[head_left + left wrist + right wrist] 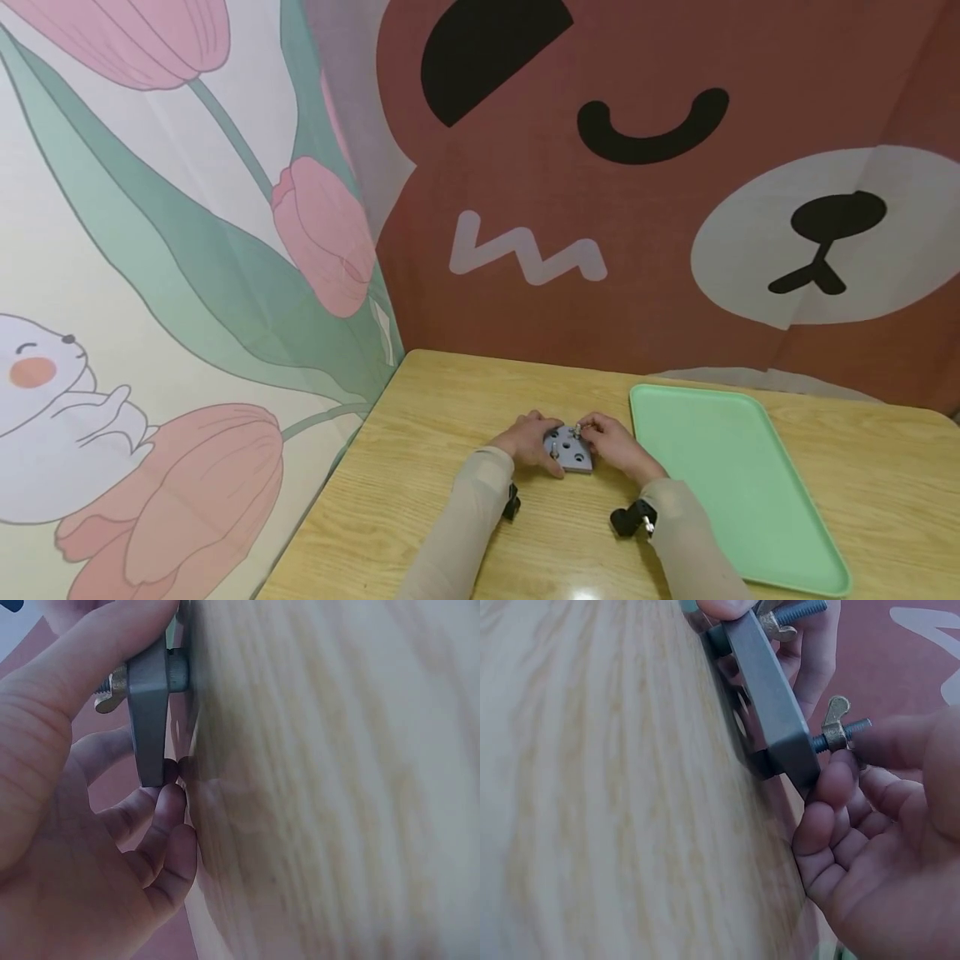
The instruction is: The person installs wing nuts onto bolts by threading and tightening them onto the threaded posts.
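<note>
A grey metal plate [566, 461] with a curved edge and several holes is held just above the wooden table, with bolt heads on its underside. My left hand [527, 442] grips its left side, thumb toward the near edge. With thumb and fingers, my right hand [611, 442] pinches a brass-coloured wing nut [835, 726] on a threaded bolt [862, 726] at the plate's far right. That nut stands off the plate, with bare thread below it. Near my left thumb, another wing nut [111, 691] sits close against the plate on a second bolt.
A light green tray [735, 467] lies on the table [405, 467] right of my right forearm. Printed cloths with a bear [645, 250] and tulips hang behind and at the left. A black camera mount [633, 518] sits at my right wrist.
</note>
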The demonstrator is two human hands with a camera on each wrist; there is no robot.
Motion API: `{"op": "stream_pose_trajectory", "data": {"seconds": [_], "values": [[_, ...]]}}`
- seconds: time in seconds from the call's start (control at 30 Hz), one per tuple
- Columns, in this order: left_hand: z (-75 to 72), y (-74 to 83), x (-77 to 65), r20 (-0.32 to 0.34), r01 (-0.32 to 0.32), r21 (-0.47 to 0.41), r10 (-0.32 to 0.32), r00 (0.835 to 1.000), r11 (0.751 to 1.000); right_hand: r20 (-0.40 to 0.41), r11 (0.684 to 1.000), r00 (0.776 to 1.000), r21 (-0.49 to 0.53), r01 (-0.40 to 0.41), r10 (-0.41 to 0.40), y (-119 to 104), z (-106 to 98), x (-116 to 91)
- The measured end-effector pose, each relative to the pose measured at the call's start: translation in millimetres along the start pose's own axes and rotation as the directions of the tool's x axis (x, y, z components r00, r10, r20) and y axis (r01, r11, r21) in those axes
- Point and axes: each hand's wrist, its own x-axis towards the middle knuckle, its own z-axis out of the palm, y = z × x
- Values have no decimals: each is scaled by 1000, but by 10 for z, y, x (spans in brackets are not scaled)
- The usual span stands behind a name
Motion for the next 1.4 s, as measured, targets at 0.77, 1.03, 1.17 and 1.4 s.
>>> {"op": "stream_pose_trajectory", "data": {"seconds": [0.77,1.03,1.17,1.4], "values": [[5,4,1,-13,9,-4,-9,1000,1000,15,999,1000,-52,-5,6,-8,-5,-5],[-13,7,4,-5,0,-2,0,1000,1000,-16,999,1000,-20,-27,27,-13,2,-4],[-12,7,10,-8,-2,5,2,1000,1000,9,997,999,62,-35,35,-9,-22,2],[3,1,16,-12,-2,9,2,1000,1000,38,996,999,90,-14,10,-23,-48,-21]]}}
